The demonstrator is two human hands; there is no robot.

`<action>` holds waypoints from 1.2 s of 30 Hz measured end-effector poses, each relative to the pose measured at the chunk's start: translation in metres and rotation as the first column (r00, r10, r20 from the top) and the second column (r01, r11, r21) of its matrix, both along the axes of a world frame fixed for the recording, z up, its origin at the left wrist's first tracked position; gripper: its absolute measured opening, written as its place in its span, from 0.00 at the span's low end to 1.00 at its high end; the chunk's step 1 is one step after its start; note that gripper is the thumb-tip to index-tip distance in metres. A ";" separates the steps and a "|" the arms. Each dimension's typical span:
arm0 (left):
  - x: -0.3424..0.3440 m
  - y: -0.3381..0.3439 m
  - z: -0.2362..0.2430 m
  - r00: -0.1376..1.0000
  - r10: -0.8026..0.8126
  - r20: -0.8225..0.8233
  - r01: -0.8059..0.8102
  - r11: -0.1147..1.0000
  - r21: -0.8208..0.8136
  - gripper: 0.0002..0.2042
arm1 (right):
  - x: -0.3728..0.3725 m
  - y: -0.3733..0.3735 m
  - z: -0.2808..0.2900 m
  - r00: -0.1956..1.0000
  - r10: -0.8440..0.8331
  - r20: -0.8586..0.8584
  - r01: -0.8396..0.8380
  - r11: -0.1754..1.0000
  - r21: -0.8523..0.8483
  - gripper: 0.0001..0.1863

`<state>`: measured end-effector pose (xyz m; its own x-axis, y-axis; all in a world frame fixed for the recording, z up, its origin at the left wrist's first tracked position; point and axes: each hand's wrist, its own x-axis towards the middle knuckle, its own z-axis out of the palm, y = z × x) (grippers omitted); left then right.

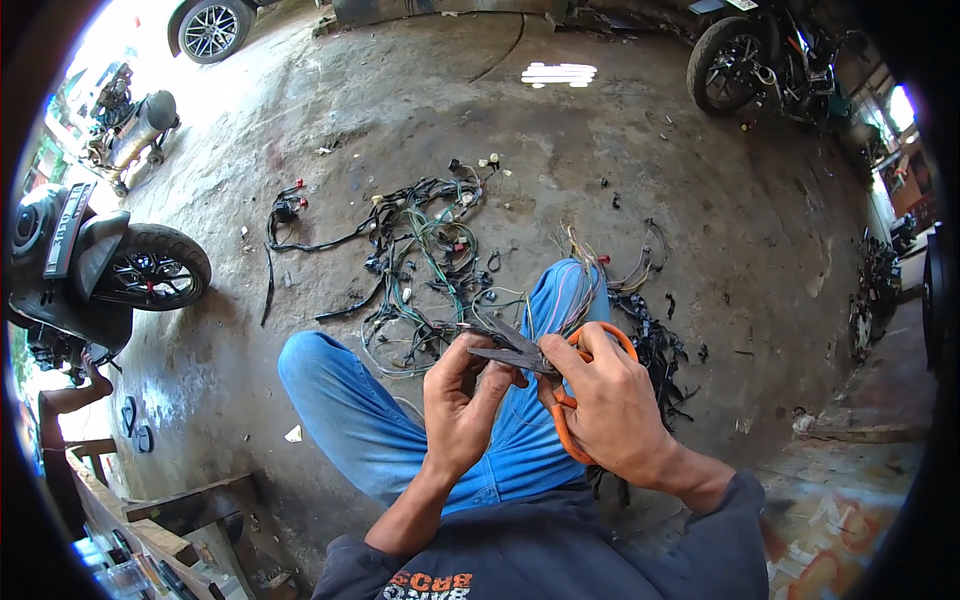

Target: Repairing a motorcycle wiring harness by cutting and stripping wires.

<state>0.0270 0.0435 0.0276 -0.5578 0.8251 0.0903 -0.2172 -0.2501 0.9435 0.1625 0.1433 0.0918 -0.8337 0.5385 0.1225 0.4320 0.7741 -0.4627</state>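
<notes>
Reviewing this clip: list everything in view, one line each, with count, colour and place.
Scissors: 1, dark blades, orange handles, above the lap
Wire tangle: uncounted, mostly black and green, floor ahead
Black scraps: many, black, floor beside right knee
Left motorcycle: 1, black, left edge
Other motorcycle: 1, dark, upper right
Car wheel: 1, black and silver, upper left
Tank machine: 1, greyish, upper left
Sandals: 2, dark, floor at left
Wooden frame: 1, brown, lower left
Co-worker's arm: 1, bare, left edge
Floor: 1, grey, throughout
Jeans: 1 pair, blue, lower centre
Shirt: 1, dark, lower edge
Left grip: 1, bare, at the blades
Right grip: 1, bare, on the handles
</notes>
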 end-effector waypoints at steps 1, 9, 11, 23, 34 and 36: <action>0.000 0.000 0.002 1.000 0.000 0.000 0.000 1.000 0.001 0.06 | 0.000 0.000 -0.001 1.000 -0.002 -0.003 0.002 1.000 0.012 0.22; -0.002 0.000 0.010 0.995 -0.006 0.102 0.010 0.999 -0.041 0.07 | -0.003 -0.001 -0.002 1.000 0.013 -0.011 -0.013 1.000 0.023 0.21; -0.004 -0.001 0.007 0.993 -0.040 0.107 0.041 0.999 -0.012 0.07 | -0.004 -0.002 -0.003 1.000 0.010 -0.010 -0.010 1.000 0.020 0.21; 0.005 -0.001 0.005 0.979 0.049 0.200 -0.052 0.999 0.011 0.05 | -0.010 -0.007 -0.003 0.999 -0.021 -0.024 0.021 1.000 -0.015 0.22; 0.003 0.002 0.006 0.970 0.063 0.233 -0.075 0.996 0.045 0.06 | -0.018 -0.003 0.000 1.000 0.019 -0.005 -0.019 0.998 0.065 0.19; 0.002 0.000 0.003 0.976 0.061 0.210 -0.072 0.996 0.044 0.06 | -0.017 -0.005 0.001 1.000 0.027 0.010 -0.028 0.997 0.071 0.20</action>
<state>0.0290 0.0433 0.0306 -0.6221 0.7829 0.0075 -0.3886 -0.3171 0.8652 0.1454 0.1381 0.0926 -0.8494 0.5052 0.1524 0.4138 0.8169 -0.4019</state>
